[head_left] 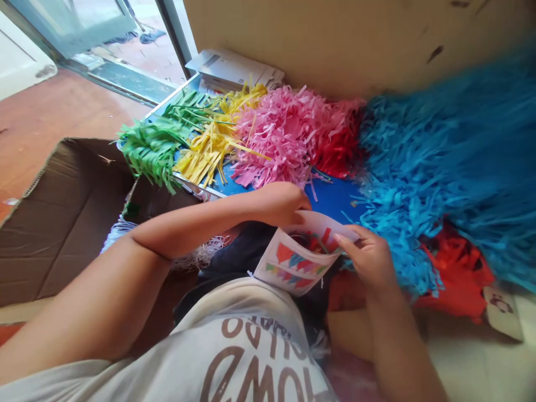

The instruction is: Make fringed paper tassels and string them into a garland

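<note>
A white printed card packet (295,262) is tilted in front of my lap, with pictures of coloured flags on its face. Its white flap stands up, and red and green bits show in the opening. My right hand (372,257) is closed on the flap's right edge, thumb in front and fingers behind. At the upper left edge of the flap, my left hand (287,204) is curled with its knuckles up and appears to grip it. Most of the left fingers are hidden from view. Just beyond the hands lies a pile of pink fringed paper (280,134).
Green (163,139) and yellow fringed paper (213,145) lie on a blue table (335,198). Blue fringed paper (439,178) heaps up at right, above red paper (458,273). An open cardboard box (71,212) stands at left. Stacked papers (234,67) sit by the wall.
</note>
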Tool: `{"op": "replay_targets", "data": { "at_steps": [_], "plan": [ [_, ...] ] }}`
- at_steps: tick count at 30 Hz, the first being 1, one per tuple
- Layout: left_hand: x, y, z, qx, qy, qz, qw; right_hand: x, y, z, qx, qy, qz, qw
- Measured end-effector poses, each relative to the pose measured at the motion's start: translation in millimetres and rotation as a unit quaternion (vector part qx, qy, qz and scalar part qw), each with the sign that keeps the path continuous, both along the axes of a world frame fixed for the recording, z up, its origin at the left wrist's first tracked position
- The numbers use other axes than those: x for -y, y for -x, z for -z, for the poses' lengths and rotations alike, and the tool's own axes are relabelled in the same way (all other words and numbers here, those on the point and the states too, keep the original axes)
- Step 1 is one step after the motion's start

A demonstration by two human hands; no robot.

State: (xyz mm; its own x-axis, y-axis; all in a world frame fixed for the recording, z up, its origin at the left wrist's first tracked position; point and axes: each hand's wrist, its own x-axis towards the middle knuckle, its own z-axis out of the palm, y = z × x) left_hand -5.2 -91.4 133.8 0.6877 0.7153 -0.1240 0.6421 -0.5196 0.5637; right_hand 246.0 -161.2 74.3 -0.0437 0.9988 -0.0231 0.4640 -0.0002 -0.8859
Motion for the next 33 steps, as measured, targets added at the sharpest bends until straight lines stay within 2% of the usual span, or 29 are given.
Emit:
{"op": "replay_targets", "data": {
  "at_steps": [1, 3, 8, 11, 15, 18, 24, 27, 29, 31, 33],
  "plan": [
    [-5, -4, -4.2, -0.049, -0.021, 0.018, 0.998, -3, -1, -5.1, 0.034, -0.004, -0.016, 0.999],
    [-13, -9, -3.9, -0.084, -0.033, 0.041, 0.995, -9, -2, -11.6, 0.071, -0.015, -0.042, 0.996],
    [-32, -1, 27.2, 0.028, -0.045, 0.053, 0.997, -15, -5, -10.8, 0.102, -0.046, -0.072, 0.991],
    [-37, 7, 49.5, 0.095, -0.042, 0.031, 0.994, -18, -7, -10.4, 0.152, -0.070, -0.088, 0.982],
    [-37, 11, 70.6, 0.135, -0.056, -0.046, 0.988, -27, -7, -16.8, 0.253, -0.111, -0.120, 0.953],
    [-35, 10, 73.8, 0.116, -0.082, -0.077, 0.987, -34, -4, -20.3, 0.339, -0.142, -0.156, 0.917],
    [-29, 6, 60.5, 0.009, -0.078, 0.011, 0.997, -49, 3, -14.4, 0.400, -0.171, -0.196, 0.879],
    [-29, 8, 57.5, 0.060, -0.046, 0.010, 0.997, -56, -2, -12.4, 0.372, -0.162, -0.207, 0.891],
    [-25, 14, 58.5, 0.145, 0.009, 0.003, 0.989, -56, -8, -10.1, 0.298, -0.111, -0.189, 0.929],
    [-14, 22, 65.1, 0.265, 0.102, -0.005, 0.959, -46, -11, -2.0, 0.162, -0.046, -0.120, 0.978],
    [1, 30, 79.1, 0.389, 0.215, -0.016, 0.896, -26, -9, 15.6, -0.011, -0.004, -0.018, 1.000]
  ]
}}
